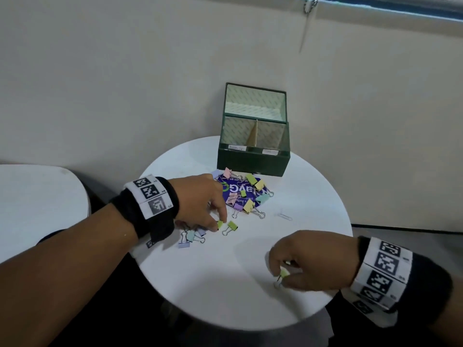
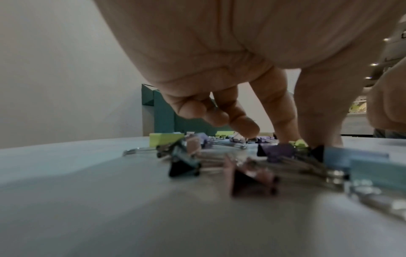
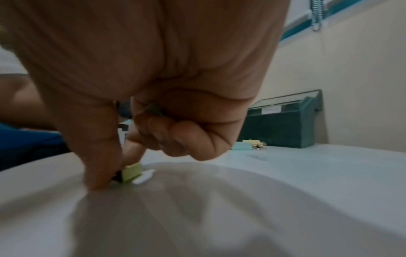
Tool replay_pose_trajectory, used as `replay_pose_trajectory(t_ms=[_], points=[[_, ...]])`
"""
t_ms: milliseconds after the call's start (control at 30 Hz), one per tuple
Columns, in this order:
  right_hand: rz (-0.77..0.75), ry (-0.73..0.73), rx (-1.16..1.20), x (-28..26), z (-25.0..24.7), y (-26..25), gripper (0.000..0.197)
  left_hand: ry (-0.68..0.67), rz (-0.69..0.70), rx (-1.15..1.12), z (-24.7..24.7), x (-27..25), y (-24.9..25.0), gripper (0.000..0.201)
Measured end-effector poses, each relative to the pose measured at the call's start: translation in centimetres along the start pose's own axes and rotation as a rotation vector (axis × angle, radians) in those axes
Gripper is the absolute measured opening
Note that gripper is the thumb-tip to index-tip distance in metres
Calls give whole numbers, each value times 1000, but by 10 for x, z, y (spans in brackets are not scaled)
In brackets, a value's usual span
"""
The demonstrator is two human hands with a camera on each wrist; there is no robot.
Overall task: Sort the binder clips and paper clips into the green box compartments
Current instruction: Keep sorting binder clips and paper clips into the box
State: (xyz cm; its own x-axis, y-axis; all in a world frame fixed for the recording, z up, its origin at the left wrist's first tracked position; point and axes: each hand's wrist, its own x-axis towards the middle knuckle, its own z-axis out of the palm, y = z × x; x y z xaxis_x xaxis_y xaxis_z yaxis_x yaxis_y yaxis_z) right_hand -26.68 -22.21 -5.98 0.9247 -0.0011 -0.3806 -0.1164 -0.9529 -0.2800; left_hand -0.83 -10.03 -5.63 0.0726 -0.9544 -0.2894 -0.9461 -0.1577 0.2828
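Round white table (image 1: 200, 284): near half bare, open for passing between hands. Far edge blocked by green box (image 1: 253, 161), lid upright against wall, top open, reachable from above. Binder clip pile (image 1: 244, 194) on purple card just before box front, cluttering direct path. Smaller clip cluster (image 1: 191, 236) under left hand (image 1: 198, 201). Lone paper clip (image 1: 285, 216) right of pile, clear room around it. Right hand (image 1: 313, 261) occupies near right edge.

A plain cream wall (image 1: 125, 71) fills the back of the room. A round white table (image 1: 225, 284) stands against it, with a second white tabletop (image 1: 37, 196) (only its rounded corner shows) at the left. A metal bead chain (image 1: 309, 11) hangs below a teal-edged frame (image 1: 400, 6) at upper right.
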Motion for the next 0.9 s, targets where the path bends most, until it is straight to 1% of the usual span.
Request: replay_pose_trajectory(t_ms=[67, 200, 300, 333, 367, 433, 500, 567, 633, 733, 800, 833, 900], points=[[11, 61, 64, 3, -5, 5, 17, 12, 1, -9, 1, 0, 0, 20], [47, 276, 277, 18, -34, 18, 12, 105, -3, -79, -2, -3, 1, 14], [127, 453, 303, 38, -70, 31, 8, 176, 67, -83, -3, -5, 4, 11], [153, 507, 321, 44, -82, 34, 7, 187, 94, -88, -3, -5, 6, 11], [172, 559, 362, 52, -92, 39, 8, 184, 109, -99, -3, -5, 7, 17], [189, 652, 535, 68, -109, 49, 12, 123, 132, -94, -3, -3, 11, 31], [202, 696, 811, 83, -122, 59, 11, 35, 137, -32, -3, 0, 13, 34], [196, 687, 1039, 94, -129, 65, 4, -5, 116, 12, -3, 2, 16, 32], [161, 688, 1190, 103, -133, 70, 11, 0, 129, 34, -3, 3, 18, 29], [107, 690, 1380, 111, -135, 71, 9, -22, 161, 44, -2, 5, 19, 30], [136, 707, 1392, 118, -137, 72, 10, -48, 188, 32, 0, 6, 19, 34], [177, 735, 1336, 122, -138, 72, 9, -64, 207, 27, 0, 7, 19, 36], [297, 784, 1115, 132, -143, 70, 5, -93, 231, 22, 0, 7, 18, 36]])
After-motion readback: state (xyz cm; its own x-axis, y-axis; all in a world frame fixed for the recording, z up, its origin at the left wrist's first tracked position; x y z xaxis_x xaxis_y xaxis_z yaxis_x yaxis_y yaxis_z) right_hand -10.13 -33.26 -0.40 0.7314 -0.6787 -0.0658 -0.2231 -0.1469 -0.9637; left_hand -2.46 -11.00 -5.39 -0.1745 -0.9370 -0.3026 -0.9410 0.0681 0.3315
